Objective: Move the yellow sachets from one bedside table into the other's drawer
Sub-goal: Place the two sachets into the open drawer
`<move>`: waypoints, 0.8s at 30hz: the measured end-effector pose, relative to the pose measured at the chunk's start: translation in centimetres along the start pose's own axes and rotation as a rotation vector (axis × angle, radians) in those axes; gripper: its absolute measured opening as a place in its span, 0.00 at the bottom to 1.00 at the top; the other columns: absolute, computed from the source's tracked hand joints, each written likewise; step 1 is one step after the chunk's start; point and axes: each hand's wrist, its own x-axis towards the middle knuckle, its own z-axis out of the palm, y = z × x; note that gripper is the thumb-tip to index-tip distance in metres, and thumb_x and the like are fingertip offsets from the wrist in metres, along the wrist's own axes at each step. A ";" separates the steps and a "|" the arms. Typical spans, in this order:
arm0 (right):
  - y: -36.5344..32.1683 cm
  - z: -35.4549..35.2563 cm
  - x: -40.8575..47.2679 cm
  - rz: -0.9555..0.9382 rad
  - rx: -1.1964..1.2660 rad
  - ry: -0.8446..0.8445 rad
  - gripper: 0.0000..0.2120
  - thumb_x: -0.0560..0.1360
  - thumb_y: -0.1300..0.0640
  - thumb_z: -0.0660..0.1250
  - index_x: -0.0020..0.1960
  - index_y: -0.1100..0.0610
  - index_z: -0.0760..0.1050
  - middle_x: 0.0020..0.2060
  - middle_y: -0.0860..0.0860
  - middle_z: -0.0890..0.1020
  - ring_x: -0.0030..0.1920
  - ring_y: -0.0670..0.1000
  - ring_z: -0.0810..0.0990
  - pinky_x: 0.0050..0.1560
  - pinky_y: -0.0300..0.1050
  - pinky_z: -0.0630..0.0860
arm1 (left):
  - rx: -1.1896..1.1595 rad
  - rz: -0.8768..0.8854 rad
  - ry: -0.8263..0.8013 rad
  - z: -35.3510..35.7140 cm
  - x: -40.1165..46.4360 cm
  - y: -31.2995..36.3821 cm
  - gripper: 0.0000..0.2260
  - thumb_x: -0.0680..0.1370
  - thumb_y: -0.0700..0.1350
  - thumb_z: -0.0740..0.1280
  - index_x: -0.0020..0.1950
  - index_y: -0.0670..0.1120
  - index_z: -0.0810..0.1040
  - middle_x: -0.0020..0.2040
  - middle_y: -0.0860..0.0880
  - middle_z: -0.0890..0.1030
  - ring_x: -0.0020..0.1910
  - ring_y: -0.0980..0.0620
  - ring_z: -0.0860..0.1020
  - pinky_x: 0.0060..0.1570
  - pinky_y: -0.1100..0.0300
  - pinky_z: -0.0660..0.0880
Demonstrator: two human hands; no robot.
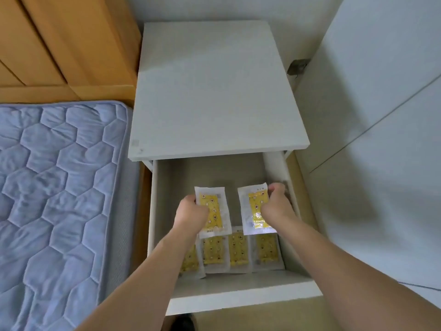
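Note:
The white bedside table [214, 91] has its drawer [238, 295] pulled out below me. My left hand [192, 212] grips a yellow sachet [216, 206] by its left edge over the drawer's middle. A second yellow sachet [253, 209] is held by my right hand [275, 204], fingers curled round its right edge. Both sachets hang a little above the drawer floor. Several more yellow sachets [236, 253] lie side by side in a row along the drawer's front; my left forearm hides part of the leftmost one.
A bed with a blue quilted mattress [59, 199] stands close to the left of the table. An orange wooden headboard [59, 44] rises behind it. A white wall [381, 115] is on the right. The table top is bare white.

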 end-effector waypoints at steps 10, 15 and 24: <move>2.2 4.3 9.4 -0.195 -0.565 0.011 0.29 0.77 0.70 0.56 0.76 0.54 0.56 0.70 0.64 0.61 0.60 0.63 0.75 0.63 0.53 0.73 | 0.077 0.059 -0.056 7.7 9.8 -2.3 0.09 0.76 0.36 0.63 0.46 0.50 0.77 0.43 0.48 0.82 0.40 0.48 0.81 0.39 0.56 0.79; 2.4 5.4 8.9 -0.333 -1.094 0.021 0.31 0.75 0.60 0.65 0.74 0.60 0.57 0.70 0.63 0.57 0.66 0.64 0.67 0.65 0.52 0.68 | 0.331 0.149 -0.051 8.7 10.4 -2.3 0.10 0.73 0.38 0.63 0.51 0.50 0.77 0.44 0.48 0.82 0.42 0.45 0.81 0.40 0.57 0.77; 3.4 4.4 9.5 -0.410 -1.568 0.054 0.30 0.80 0.49 0.53 0.77 0.63 0.52 0.75 0.61 0.59 0.76 0.64 0.51 0.75 0.60 0.41 | 0.403 0.119 -0.008 8.7 10.5 -2.2 0.18 0.73 0.37 0.63 0.62 0.46 0.71 0.53 0.46 0.80 0.50 0.43 0.79 0.41 0.57 0.73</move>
